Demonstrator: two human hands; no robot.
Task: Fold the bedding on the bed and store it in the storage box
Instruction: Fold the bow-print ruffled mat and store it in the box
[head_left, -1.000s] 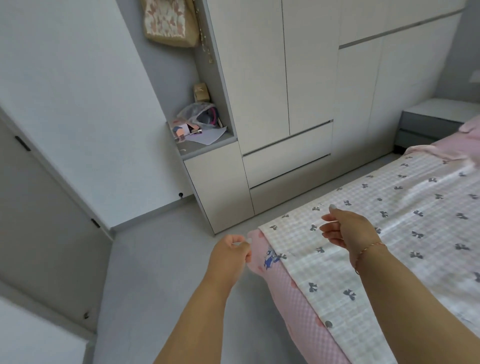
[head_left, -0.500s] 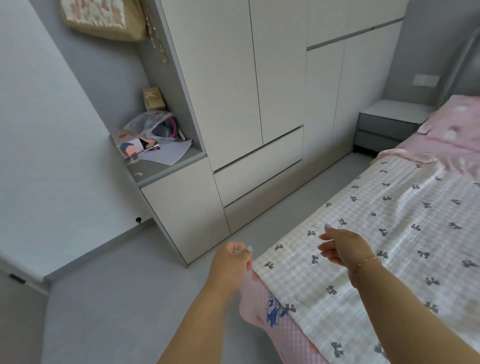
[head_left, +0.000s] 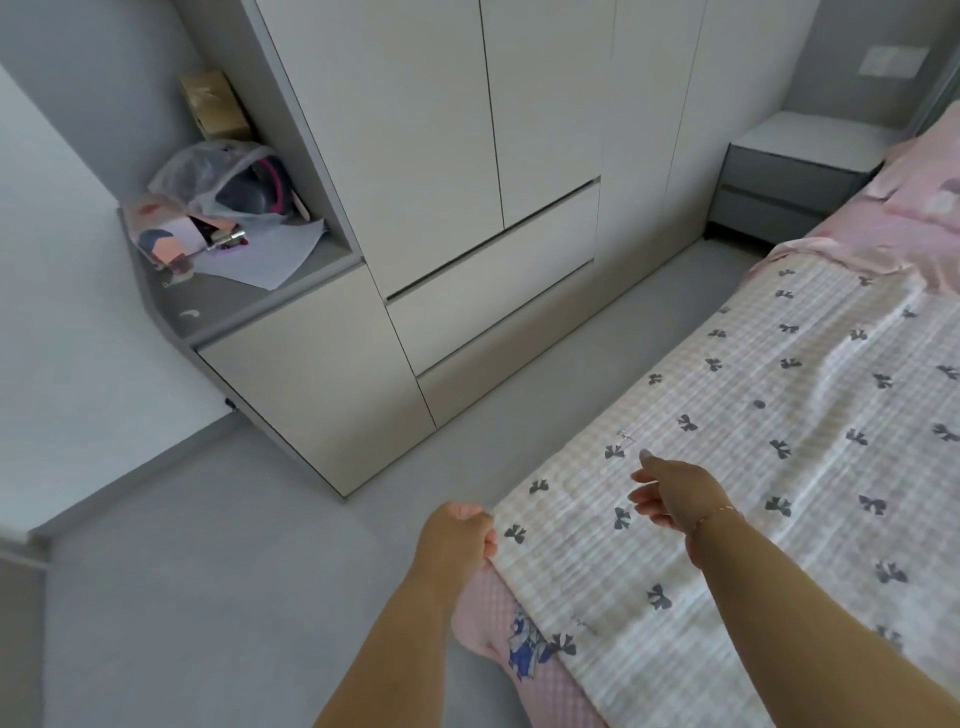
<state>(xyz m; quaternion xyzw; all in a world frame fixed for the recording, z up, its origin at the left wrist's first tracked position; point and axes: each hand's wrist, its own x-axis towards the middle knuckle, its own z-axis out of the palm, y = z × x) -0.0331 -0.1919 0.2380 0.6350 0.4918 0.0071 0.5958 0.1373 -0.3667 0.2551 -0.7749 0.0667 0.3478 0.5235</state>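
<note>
The bow-print blanket (head_left: 753, 467) lies spread flat over the bed (head_left: 524, 670), running from 6 o'clock up toward 2 o'clock. It looks thin, light and limp, likely to sag and crease, so it is best held at the corners. The left hand (head_left: 457, 535) pinches its near corner at the bed's edge, arm reaching forward. The right hand (head_left: 675, 493) hovers just over the cloth, its grip loosely half-curled and empty.

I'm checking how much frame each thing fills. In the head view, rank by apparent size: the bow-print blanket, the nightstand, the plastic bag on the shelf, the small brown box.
1. Blanket, by far the largest.
2. Nightstand.
3. Plastic bag; close to the nightstand in apparent size, and nearer the camera, so this pair is unsure.
4. Brown box, smallest.
</note>
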